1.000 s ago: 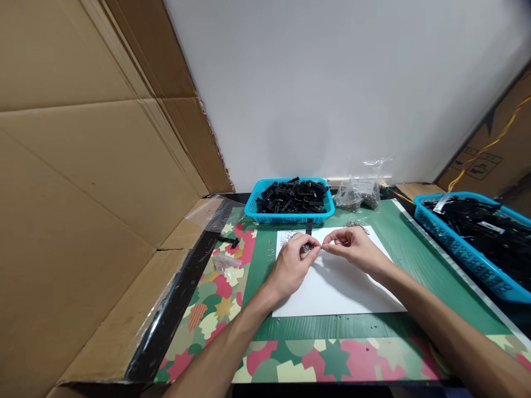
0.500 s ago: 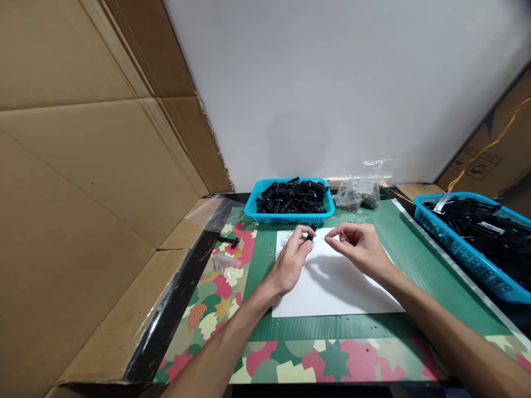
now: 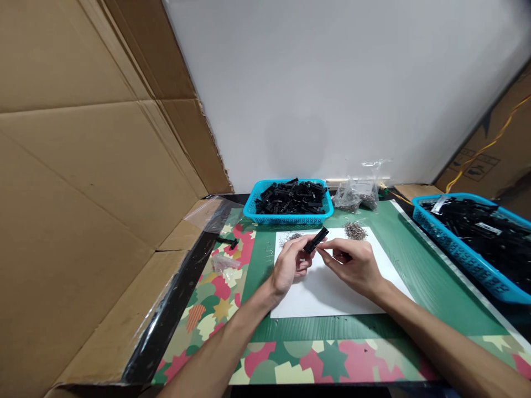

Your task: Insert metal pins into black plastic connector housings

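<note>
My left hand (image 3: 289, 263) is closed around a black plastic part (image 3: 316, 241), a short bar held tilted above a white sheet (image 3: 332, 298). Thumb and forefinger of my right hand (image 3: 352, 262) are pinched together right against the lower side of that part. What sits between these fingertips is too small to make out. Beyond my right hand, a pile of small metal pieces (image 3: 355, 230) lies on the sheet. A second little pile (image 3: 292, 237) shows behind my left hand, partly covered by it.
A blue basket (image 3: 288, 219) full of black parts stands at the back, beside clear bags (image 3: 357, 199) of small pieces. Another blue basket (image 3: 473, 265) is at the right. On the left lie a loose black part (image 3: 228, 241) and a small plastic bag (image 3: 226, 262).
My left hand has turned, so the black part now shows lengthwise. My right hand has come in from beside it, its pinched fingertips now at the part. The far metal pile has come into view.
</note>
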The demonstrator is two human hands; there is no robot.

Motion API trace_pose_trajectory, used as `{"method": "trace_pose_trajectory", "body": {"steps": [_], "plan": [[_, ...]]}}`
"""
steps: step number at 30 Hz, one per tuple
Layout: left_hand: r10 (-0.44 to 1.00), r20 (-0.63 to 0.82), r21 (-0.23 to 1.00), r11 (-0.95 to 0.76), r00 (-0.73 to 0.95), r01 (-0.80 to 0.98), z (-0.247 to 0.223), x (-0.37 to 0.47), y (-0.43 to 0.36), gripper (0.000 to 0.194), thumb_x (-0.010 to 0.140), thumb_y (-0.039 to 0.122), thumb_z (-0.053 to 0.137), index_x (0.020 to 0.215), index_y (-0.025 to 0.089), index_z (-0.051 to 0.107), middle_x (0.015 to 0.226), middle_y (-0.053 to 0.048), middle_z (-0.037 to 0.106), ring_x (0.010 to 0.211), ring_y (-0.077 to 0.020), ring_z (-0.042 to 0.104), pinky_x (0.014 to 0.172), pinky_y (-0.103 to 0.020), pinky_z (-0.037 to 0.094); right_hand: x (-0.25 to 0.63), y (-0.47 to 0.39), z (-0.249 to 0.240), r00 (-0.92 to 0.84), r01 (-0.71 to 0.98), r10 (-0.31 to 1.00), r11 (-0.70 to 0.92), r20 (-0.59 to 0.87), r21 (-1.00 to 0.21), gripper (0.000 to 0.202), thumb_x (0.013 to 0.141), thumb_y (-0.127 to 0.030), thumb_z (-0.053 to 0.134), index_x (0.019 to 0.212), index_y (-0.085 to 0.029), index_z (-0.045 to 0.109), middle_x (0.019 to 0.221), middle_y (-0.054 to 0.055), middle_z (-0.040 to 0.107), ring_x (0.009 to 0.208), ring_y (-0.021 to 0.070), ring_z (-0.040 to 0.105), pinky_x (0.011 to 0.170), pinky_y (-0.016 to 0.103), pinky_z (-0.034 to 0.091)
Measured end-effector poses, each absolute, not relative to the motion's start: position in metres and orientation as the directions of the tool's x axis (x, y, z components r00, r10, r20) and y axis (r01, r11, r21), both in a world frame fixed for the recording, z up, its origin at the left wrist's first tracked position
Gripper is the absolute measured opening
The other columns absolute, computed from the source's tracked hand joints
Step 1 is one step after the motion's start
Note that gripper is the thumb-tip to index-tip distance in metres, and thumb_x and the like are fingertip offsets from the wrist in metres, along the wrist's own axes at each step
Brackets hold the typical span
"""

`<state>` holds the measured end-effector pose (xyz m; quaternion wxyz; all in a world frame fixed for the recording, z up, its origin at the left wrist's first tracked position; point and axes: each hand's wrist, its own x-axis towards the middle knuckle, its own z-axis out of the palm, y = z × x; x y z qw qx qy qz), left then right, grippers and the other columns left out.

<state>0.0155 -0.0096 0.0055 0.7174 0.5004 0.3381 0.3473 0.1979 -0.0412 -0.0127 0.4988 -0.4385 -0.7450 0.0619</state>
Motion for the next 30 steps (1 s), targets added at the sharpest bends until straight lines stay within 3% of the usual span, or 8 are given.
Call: {"method": "trace_pose_trajectory", "body": {"steps": [7,12,17,22,27,30], "plan": [[0.874,-0.009,0.987,0.085,0.486,-0.135,-0.006,0.017,-0.008,0.059,0.092,0.06,0.069,0.128,0.014,0.073,0.07,0.005,0.039,0.057,-0.0083,0.03,0.047,-0.019,0.022,0.191,-0.041,-0.02,-0.135,0.56,0.619,0.692,0.774,-0.455,0.014,0.097,-0.016,0.065,0.09,-0.016,0.077,0.055,-0.006,0.051,0.047,0.0078,0.04,0.049,0.021,0.034],[0.898,0.144,0.985,-0.091,0.416,-0.143,-0.01,0.019,-0.004,0.047,0.096,0.051,0.07,0.12,0.012,0.078,0.074,-0.001,0.06,0.06,-0.0101,0.05,0.053,-0.021,0.043,0.193,-0.038,-0.023,-0.146,0.6,0.588,0.692,0.795,-0.401,0.014,0.095,-0.013,0.066,0.087,-0.016,0.076,0.053,-0.007,0.052,0.045,0.0072,0.042,0.048,0.021,0.035],[0.925,0.177,0.974,-0.116,0.335,-0.196,-0.006,0.018,0.0,0.046,0.093,0.05,0.075,0.115,0.01,0.08,0.097,-0.012,0.078,0.068,-0.0133,0.064,0.064,-0.027,0.057,0.193,-0.038,-0.022,-0.137,0.614,0.552,0.699,0.823,-0.366,0.014,0.094,-0.011,0.067,0.083,-0.017,0.073,0.055,-0.006,0.058,0.044,0.0065,0.045,0.047,0.02,0.036],[0.944,0.169,0.976,-0.12,0.283,-0.183,-0.003,0.016,-0.001,0.046,0.088,0.047,0.082,0.115,0.009,0.082,0.101,-0.016,0.083,0.071,-0.0176,0.073,0.072,-0.031,0.062,0.193,-0.042,-0.018,-0.095,0.623,0.507,0.702,0.857,-0.346,0.013,0.092,-0.009,0.069,0.083,-0.017,0.07,0.056,-0.006,0.057,0.044,0.0065,0.045,0.047,0.02,0.036],[0.929,0.201,0.974,-0.156,0.311,-0.162,-0.001,0.016,-0.003,0.041,0.089,0.044,0.082,0.113,0.011,0.084,0.104,-0.016,0.084,0.096,-0.0251,0.08,0.09,-0.034,0.063,0.193,-0.042,-0.016,-0.124,0.637,0.485,0.707,0.866,-0.305,0.016,0.092,-0.007,0.068,0.08,-0.017,0.069,0.054,-0.007,0.055,0.044,0.0068,0.045,0.048,0.021,0.036],[0.926,0.211,0.974,-0.172,0.313,-0.148,-0.001,0.016,-0.004,0.042,0.09,0.044,0.082,0.116,0.011,0.083,0.108,-0.016,0.083,0.102,-0.0283,0.08,0.093,-0.036,0.063,0.194,-0.041,-0.018,-0.152,0.642,0.477,0.713,0.866,-0.28,0.016,0.093,-0.007,0.067,0.082,-0.018,0.069,0.054,-0.007,0.055,0.045,0.0069,0.045,0.048,0.021,0.036]]}}
